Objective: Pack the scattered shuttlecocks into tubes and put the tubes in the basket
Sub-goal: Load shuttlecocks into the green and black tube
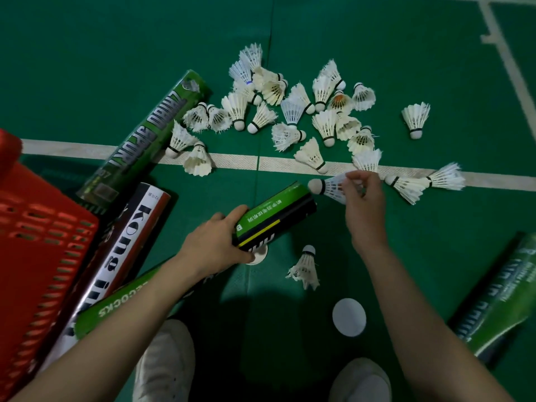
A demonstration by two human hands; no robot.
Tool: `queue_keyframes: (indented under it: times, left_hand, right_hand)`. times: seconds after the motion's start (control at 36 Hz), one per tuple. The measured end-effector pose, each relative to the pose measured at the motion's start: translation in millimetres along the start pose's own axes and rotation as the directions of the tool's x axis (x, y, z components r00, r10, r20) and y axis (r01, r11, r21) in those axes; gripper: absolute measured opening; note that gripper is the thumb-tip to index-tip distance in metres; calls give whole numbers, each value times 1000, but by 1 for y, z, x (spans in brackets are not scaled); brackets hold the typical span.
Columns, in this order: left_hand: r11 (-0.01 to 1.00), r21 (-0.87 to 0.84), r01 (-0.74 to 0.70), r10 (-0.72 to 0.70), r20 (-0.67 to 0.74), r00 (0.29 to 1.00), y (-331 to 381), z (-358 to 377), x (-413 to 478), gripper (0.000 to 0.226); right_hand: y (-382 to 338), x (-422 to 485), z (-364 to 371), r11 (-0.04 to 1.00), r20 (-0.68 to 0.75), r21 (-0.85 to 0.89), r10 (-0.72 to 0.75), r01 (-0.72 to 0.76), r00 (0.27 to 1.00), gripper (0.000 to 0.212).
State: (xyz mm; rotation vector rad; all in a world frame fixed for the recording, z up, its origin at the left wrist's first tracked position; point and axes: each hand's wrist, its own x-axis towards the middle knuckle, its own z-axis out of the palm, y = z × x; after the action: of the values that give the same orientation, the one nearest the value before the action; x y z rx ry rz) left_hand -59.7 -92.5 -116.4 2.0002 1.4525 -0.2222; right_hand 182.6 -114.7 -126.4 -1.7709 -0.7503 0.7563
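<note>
Head cam: L hand [214,242] wraps round tube [275,219], green/black, tilted w/ far end up-right. R hand [365,204] pinches shuttle [327,185] by the feathers, cork pointing at tube's far end, just beside it, not inside. Pile [290,111] of loose shuttles on green floor beyond, some across white line [232,161]. Stray [306,268] lies between the forearms, white lid [349,317] nearer the body. Red basket [34,227] at left edge. Beside it lie green tube [145,134], Kong tube [124,242], and 3rd tube [121,303] under L forearm. 4th tube [499,294] on floor far right.
</note>
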Motion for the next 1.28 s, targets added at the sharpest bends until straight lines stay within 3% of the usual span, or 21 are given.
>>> queue_keyframes:
  times: [0.11,0.25,0.36,0.5,0.64,0.89,1.03,1.08,1.14,1.28]
  left_hand:
    - [997,-55,-46,46,-12,999,-6,0,-12,92]
    - [988,-115,-99,97,-22,995,-11,0,-30,94]
    - [979,-157,-130,131,-5,991,-8,3,-32,96]
    - [986,-113,-127,129,13,992,-7,5,-26,98]
    - [987,-102,-124,126,12,992,-7,4,-22,96]
    - [996,-43,-74,73,-34,997,2,2,-8,92]
    - [999,-50,6,-7,-16,1000,-2,3,6,91]
    - [999,-40,27,-28,-26,999,-2,4,11,90]
    - [998,-39,53,-55,-31,998,-6,4,16,90]
    - [995,-44,92,-92,-19,996,-17,-1,24,92]
  right_hand:
    - [-8,-13,-7,997,126,-8,-69,71,990,22]
    - [-16,-20,-17,997,189,-73,-22,36,982,33]
    - [-18,-31,-10,986,384,-148,-14,77,923,21]
    - [-14,-31,2,974,376,-164,-82,153,923,14]
    - [-16,-27,-1,990,416,-136,98,-45,904,43]
    - [-20,-30,23,984,540,-153,164,-95,826,62]
    - [-17,-5,38,975,562,-123,221,-184,797,54]
    - [-11,12,46,980,478,-143,192,-140,857,46]
    - [-3,30,52,958,399,-288,127,-7,908,36]
    - [6,70,62,728,418,-627,15,277,908,45]
